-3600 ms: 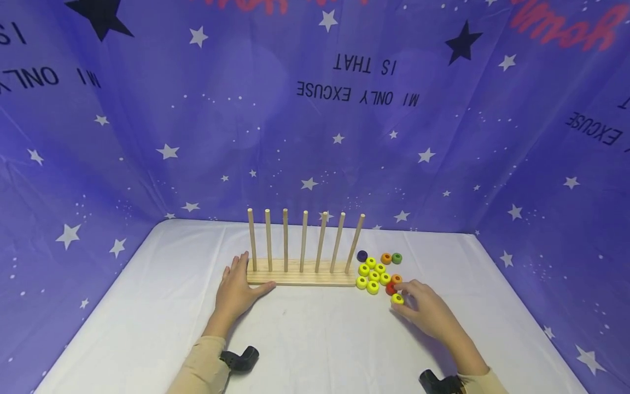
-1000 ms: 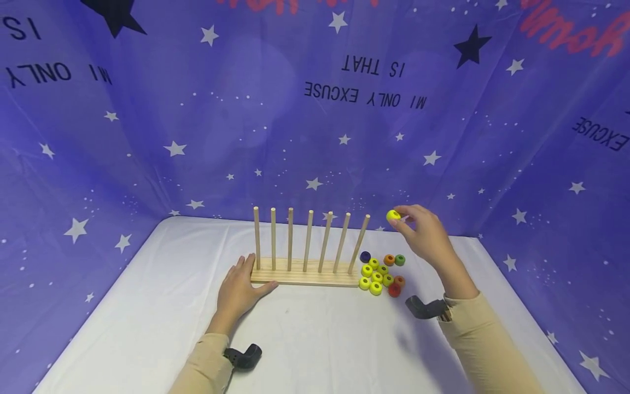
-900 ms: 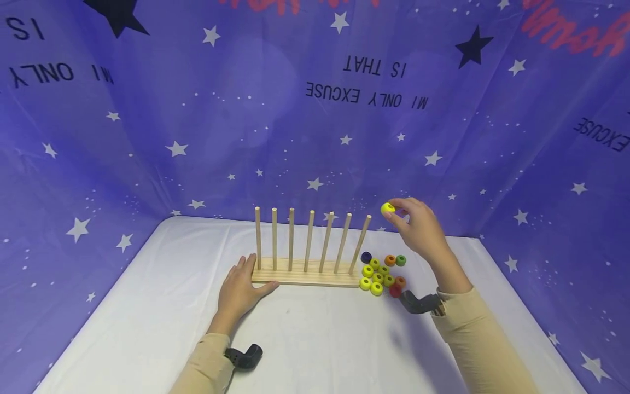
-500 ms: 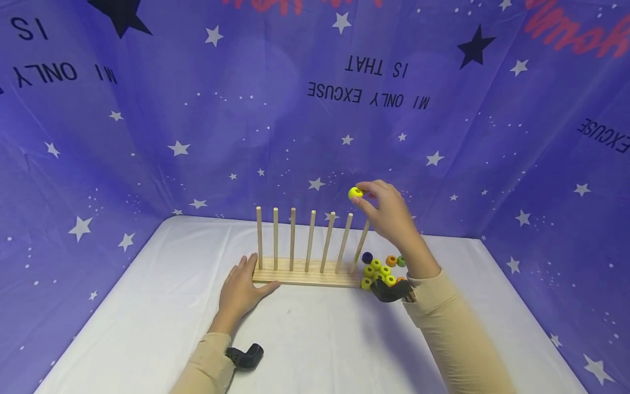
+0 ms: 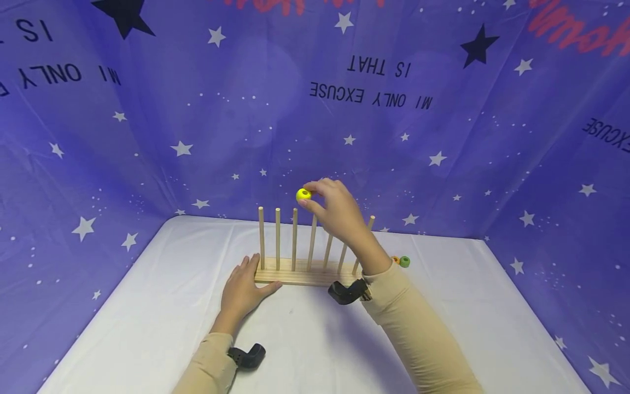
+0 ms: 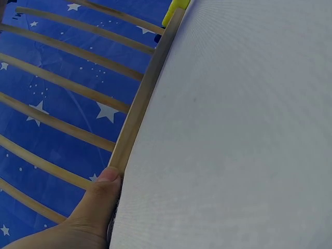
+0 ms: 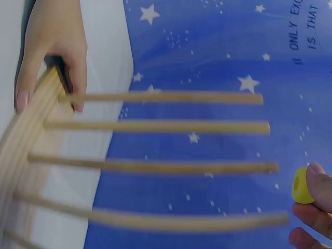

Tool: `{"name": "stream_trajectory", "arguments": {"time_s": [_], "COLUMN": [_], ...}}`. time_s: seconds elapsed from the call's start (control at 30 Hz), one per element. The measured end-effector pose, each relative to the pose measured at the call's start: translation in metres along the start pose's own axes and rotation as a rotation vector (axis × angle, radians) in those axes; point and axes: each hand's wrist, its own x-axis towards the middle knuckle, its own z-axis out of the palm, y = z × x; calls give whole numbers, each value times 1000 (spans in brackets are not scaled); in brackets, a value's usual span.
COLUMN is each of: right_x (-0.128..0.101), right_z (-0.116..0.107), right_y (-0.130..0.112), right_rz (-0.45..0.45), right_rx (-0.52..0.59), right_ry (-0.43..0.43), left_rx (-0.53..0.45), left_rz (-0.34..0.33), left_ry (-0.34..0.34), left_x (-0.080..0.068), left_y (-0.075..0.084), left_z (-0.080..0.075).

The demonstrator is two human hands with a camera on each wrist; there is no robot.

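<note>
Head view: right hand pinching a small yellow wooden bead with a centre hole just above the third peg of the pale wooden seven-peg rack, bore turned for threading; well left of where held a second ago.

Left wrist view: left hand, fingers straight, bracing the rack's left end against sliding.

Right wrist view: bead beyond the peg tips.

Fingertips pinch a yellow bead beyond the wooden pegs.

Left hand flat and low, right hand raised, fingertips pinched
</note>
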Motion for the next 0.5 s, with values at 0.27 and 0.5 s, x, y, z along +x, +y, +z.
{"name": "stream_trajectory", "arguments": {"time_s": [0.27, 0.5], "right_x": [13, 18], "right_z": [24, 37], "right_y": [-30, -48], "right_rz": [-68, -92], "right_rx": [-45, -78], "right_ry": [-33, -63], "left_rx": [3, 14], "left_rz": [-10, 16], "left_ry": [2, 16], "left_x": [-2, -2], "left_y": [2, 1], "left_z": [-2, -4]}}
